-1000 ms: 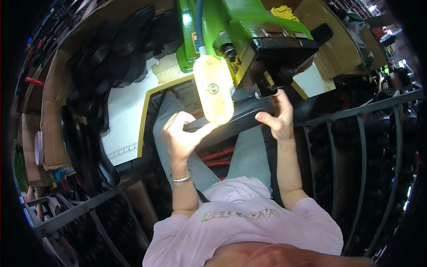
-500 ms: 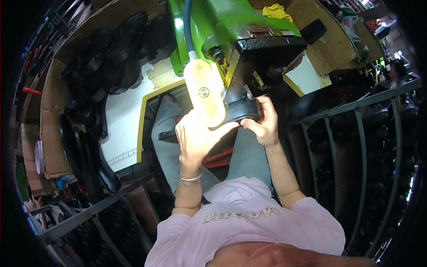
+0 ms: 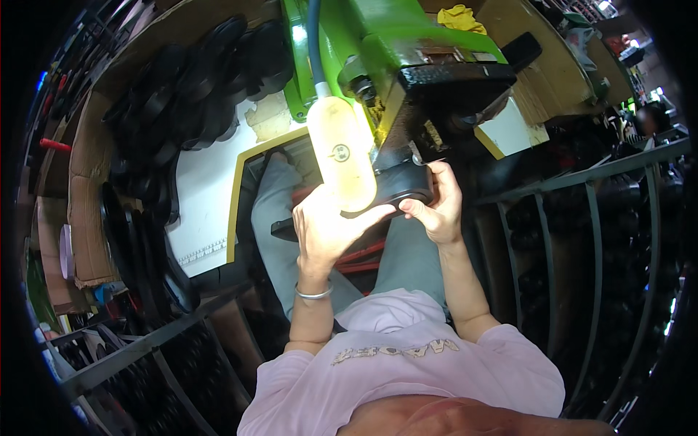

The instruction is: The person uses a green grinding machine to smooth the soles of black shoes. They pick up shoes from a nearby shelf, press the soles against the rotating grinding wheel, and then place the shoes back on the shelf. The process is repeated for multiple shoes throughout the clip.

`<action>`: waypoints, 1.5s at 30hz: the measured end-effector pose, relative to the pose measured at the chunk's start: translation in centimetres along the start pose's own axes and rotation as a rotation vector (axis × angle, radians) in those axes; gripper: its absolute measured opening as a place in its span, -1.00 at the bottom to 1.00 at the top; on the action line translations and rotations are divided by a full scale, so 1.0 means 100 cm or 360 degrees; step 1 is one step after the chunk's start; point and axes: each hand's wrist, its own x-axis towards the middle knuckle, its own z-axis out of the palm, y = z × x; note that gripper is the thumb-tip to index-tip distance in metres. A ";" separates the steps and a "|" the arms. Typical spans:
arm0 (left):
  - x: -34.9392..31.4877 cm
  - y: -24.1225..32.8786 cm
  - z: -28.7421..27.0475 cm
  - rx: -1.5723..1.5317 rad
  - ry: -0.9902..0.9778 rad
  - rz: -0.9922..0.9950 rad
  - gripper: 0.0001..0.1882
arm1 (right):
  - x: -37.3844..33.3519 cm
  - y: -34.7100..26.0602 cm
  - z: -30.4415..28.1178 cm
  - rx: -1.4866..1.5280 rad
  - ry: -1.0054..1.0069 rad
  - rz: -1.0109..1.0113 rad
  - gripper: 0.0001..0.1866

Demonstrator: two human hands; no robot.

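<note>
Black shoe-sole-shaped piece [image 3: 404,183], at six o'clock from the glossy green machine [image 3: 392,23], is gripped by left hand [image 3: 321,229] and right hand [image 3: 440,209], best guided steadily, neither straying under the boxy black head [image 3: 451,83]

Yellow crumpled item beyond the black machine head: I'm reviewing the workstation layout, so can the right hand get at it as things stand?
Probably not directly: the right hand is occupied holding the black piece, and the black machine head appears to stand between it and the yellow crumpled item.
</note>
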 end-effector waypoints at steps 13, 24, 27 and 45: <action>-0.052 -0.040 0.015 -0.0499 0.0050 -0.0585 -0.62 | -0.002 0.024 0.024 -0.0219 0.0039 -0.0106 -0.25; -0.114 -0.051 0.072 -0.1361 0.0420 -0.0822 -0.41 | -0.017 0.001 0.031 -0.0692 -0.0159 -0.0029 -0.28; -0.119 -0.050 0.057 -0.0929 0.0196 -0.0449 -0.28 | -0.020 -0.039 0.000 -0.1063 -0.0337 -0.0032 -0.41; -0.155 -0.115 -0.102 0.1073 0.0859 -0.0668 -0.71 | 0.211 0.135 -0.214 -0.1976 -0.0104 -0.0845 -0.35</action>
